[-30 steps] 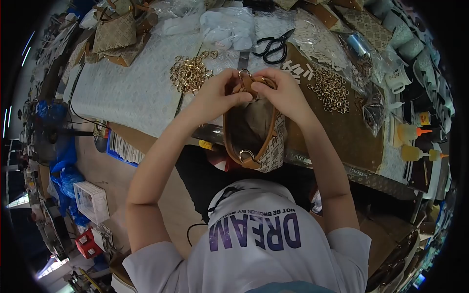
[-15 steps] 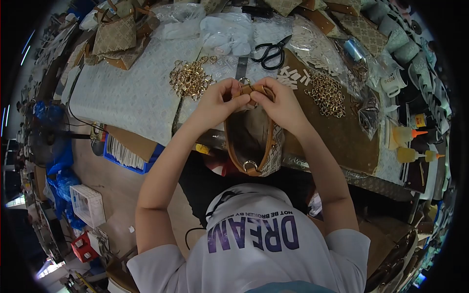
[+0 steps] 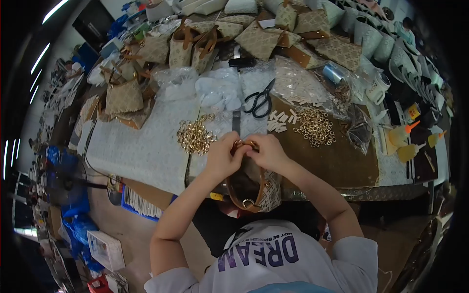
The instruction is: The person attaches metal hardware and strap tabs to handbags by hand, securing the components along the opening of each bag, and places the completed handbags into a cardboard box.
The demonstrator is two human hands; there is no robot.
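Observation:
A small patterned handbag (image 3: 272, 191) with tan trim hangs at the table's front edge, its mouth open toward me. My left hand (image 3: 224, 155) pinches the far end of its rim, at a tan leather tab. Close beside it, my right hand (image 3: 267, 152) pinches the same spot, with the thumbs almost touching. A bit of gold metal shows between the fingers, but they hide most of it. At the near end of the rim, a gold ring (image 3: 248, 202) sits on another tan tab. Left of my hands lies a pile of gold metal hardware (image 3: 195, 136).
Black-handled scissors (image 3: 260, 102) lie beyond my hands. White strips (image 3: 280, 121) and a heap of small gold rings (image 3: 314, 128) are on the brown mat (image 3: 342, 166). Glue bottles (image 3: 403, 136) stand at the right. Finished-looking patterned bags (image 3: 124, 97) and plastic sacks (image 3: 219, 90) line the back.
My view has tilted upward, so the table and hands sit lower in it. Both hands stay at the bag's far rim; the gold ring that stood up between them is now mostly hidden.

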